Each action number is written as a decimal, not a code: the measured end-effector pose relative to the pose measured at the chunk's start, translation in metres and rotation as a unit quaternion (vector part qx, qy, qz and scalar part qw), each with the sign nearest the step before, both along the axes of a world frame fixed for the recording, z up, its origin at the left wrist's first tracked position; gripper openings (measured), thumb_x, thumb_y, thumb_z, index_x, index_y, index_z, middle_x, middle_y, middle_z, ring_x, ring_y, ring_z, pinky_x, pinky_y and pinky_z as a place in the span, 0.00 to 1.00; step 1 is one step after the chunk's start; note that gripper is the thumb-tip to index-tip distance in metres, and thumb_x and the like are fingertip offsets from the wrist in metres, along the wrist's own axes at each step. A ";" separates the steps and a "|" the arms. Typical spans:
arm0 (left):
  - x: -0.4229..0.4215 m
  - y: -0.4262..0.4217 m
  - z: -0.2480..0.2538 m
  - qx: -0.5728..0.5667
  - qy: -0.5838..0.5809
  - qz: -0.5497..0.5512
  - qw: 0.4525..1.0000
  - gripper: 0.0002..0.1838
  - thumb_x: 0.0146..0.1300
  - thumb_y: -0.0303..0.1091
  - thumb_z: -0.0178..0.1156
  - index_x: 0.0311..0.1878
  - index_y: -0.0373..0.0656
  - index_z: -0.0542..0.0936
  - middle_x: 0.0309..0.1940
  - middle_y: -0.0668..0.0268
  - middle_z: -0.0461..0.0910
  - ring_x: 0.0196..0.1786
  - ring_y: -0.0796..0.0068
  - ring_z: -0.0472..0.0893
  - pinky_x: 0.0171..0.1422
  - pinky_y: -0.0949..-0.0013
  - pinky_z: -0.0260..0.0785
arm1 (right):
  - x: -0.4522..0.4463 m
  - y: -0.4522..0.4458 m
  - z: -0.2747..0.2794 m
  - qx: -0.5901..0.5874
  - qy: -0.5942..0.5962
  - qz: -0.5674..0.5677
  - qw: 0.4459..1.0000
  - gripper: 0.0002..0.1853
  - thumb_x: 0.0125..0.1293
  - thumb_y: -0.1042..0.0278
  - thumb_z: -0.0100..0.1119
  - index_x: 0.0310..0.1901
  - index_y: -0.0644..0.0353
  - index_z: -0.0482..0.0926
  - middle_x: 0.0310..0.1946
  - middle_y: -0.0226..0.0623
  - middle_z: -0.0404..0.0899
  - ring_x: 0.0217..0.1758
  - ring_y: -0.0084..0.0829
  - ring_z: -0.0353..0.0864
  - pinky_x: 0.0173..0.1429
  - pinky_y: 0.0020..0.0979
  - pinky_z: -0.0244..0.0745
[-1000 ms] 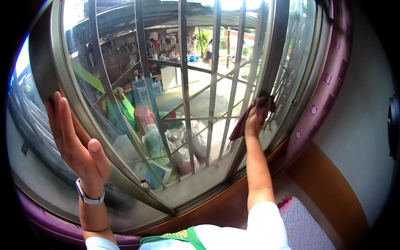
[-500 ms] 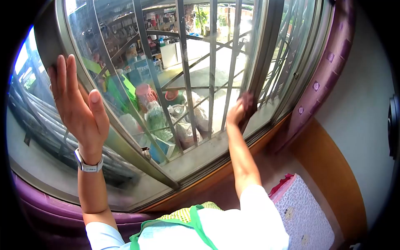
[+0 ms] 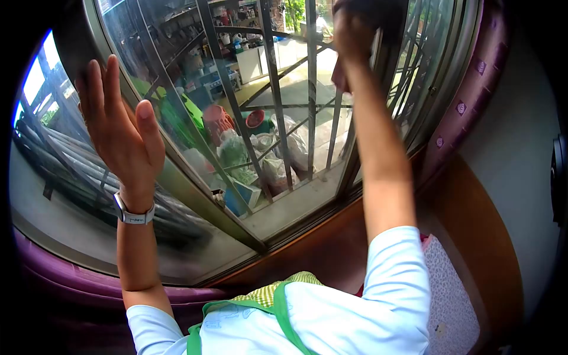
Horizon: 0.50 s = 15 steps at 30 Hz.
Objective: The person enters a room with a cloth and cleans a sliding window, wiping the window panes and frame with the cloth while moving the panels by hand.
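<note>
My left hand [image 3: 123,127] is raised with its fingers stretched out, lying against the metal frame [image 3: 222,219] of the sliding window. A pale watch [image 3: 135,216] is on that wrist. Higher up and to the right, my right hand [image 3: 353,40] is closed round a dark reddish cloth [image 3: 340,78], by the window's middle upright. The hand is smeared by motion, and part of the cloth is hidden behind it. Bars [image 3: 276,89] stand behind the glass.
A purple curtain [image 3: 467,106] hangs at the right edge of the window. Below it is a pale patterned cushioned item [image 3: 447,290]. Outside lie a red basket [image 3: 218,120], filled bags [image 3: 275,168] and grey pipes [image 3: 65,160].
My right hand has swept upward with the cloth, from low on the window upright to near its top. My left hand keeps its place on the frame; the view has shifted slightly.
</note>
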State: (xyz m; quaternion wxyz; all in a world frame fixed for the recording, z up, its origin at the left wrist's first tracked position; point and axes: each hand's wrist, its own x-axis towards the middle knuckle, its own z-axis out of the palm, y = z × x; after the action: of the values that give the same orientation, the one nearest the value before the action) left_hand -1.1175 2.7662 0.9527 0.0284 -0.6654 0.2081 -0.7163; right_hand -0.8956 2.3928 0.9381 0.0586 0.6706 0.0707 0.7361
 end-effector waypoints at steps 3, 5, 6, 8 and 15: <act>-0.005 -0.004 0.000 0.009 0.013 0.012 1.000 0.37 0.71 0.59 0.30 0.68 0.37 0.64 0.68 0.46 0.59 0.72 0.44 0.55 0.74 0.48 0.47 | -0.086 0.131 -0.042 0.053 -0.008 0.156 0.986 0.07 0.60 0.65 0.52 0.36 0.56 0.75 0.19 0.37 0.74 0.19 0.39 0.74 0.30 0.40 0.72; -0.006 -0.004 -0.002 -0.002 0.033 0.014 0.999 0.38 0.71 0.60 0.30 0.68 0.36 0.63 0.68 0.45 0.59 0.73 0.43 0.54 0.74 0.48 0.46 | -0.117 0.172 -0.062 0.030 0.005 0.190 0.981 0.09 0.60 0.63 0.52 0.41 0.54 0.74 0.26 0.37 0.73 0.28 0.39 0.72 0.37 0.41 0.69; -0.010 -0.005 -0.001 0.000 0.043 0.016 0.999 0.38 0.71 0.60 0.29 0.68 0.35 0.63 0.69 0.45 0.58 0.73 0.43 0.54 0.74 0.48 0.45 | -0.131 0.190 -0.072 -0.003 0.024 0.226 0.974 0.13 0.60 0.60 0.52 0.45 0.52 0.74 0.33 0.36 0.72 0.36 0.40 0.70 0.44 0.42 0.65; -0.012 -0.003 -0.003 0.000 0.054 0.020 0.998 0.39 0.71 0.61 0.28 0.68 0.35 0.63 0.69 0.45 0.58 0.73 0.43 0.54 0.74 0.48 0.45 | -0.150 0.217 -0.081 -0.076 0.057 0.295 0.951 0.20 0.59 0.56 0.53 0.54 0.47 0.72 0.48 0.35 0.70 0.53 0.41 0.66 0.59 0.43 0.59; -0.008 0.006 -0.006 -0.002 0.073 0.020 0.997 0.39 0.68 0.63 0.30 0.69 0.41 0.63 0.70 0.47 0.57 0.73 0.42 0.52 0.73 0.43 0.42 | -0.102 0.143 0.005 0.005 0.072 0.262 0.962 0.33 0.52 0.55 0.57 0.63 0.52 0.69 0.58 0.43 0.71 0.60 0.40 0.71 0.65 0.52 0.59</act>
State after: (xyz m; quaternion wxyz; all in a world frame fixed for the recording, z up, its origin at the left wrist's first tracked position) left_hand -1.1253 2.7726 0.9467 0.0265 -0.7197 0.1949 -0.6658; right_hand -0.9980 2.5361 0.9432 -0.1451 0.6798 0.2444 0.6761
